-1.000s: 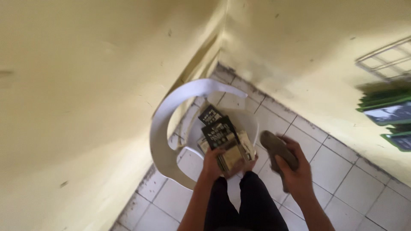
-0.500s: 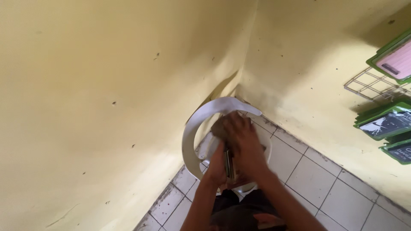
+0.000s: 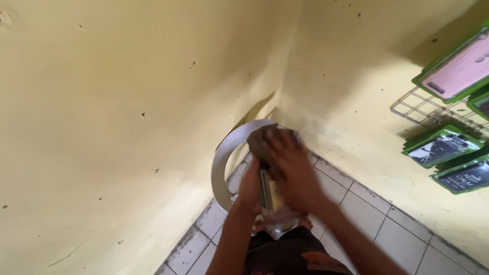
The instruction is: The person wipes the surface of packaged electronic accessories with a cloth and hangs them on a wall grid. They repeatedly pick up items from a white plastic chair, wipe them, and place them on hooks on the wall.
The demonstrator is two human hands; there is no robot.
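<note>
Left hand grips an upright stack of flat packets over a white chair's seat; right hand presses a dark cloth on its top edge.

A: Where's the room to move?

B: Tight. The hands work in a corner where two yellow walls meet, both close in front. A white chair sits right in that corner; its curved back rings the far and left side.

A: And to the right?

B: Bare tiled floor lies open there, below the right hand. Higher on that wall, a wire rack with green packs juts out.

A: Left?

B: The left hand has wall just beside it.
</note>
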